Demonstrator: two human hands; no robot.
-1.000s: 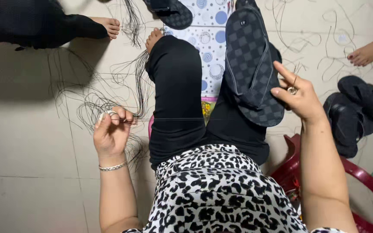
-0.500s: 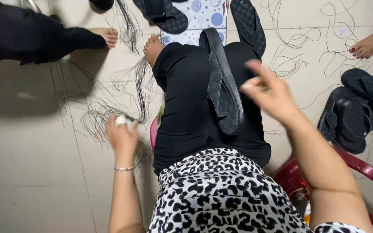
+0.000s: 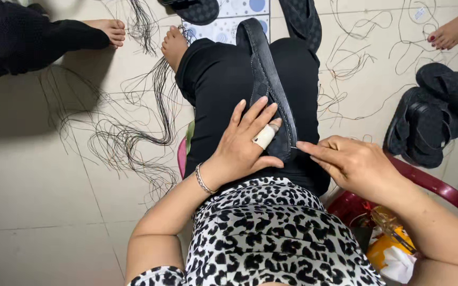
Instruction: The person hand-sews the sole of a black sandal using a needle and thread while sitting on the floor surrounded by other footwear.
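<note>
A black sandal sole (image 3: pixel 269 85) lies on edge along my lap, over my black trousers. My left hand (image 3: pixel 245 140) rests flat against its near end, fingers spread, with a white wrap on the thumb and a bracelet at the wrist. My right hand (image 3: pixel 348 161) pinches a thin needle whose tip touches the sole's rim near 600,280. Whether a thread trails from the needle is too fine to tell.
Bundles of black thread (image 3: pixel 133 132) lie on the tiled floor at left, loose strands (image 3: pixel 356 69) at right. A stack of black sandals (image 3: pixel 433 114) sits at right. Other people's feet (image 3: pixel 104 29) (image 3: pixel 451 32) are at the top. A red plastic stool (image 3: pixel 430 182) stands beside me.
The sole turned from flat to on edge along my lap. My left hand came up from the floor threads onto the sole. My right hand came down from mid-air to the sole's rim.
</note>
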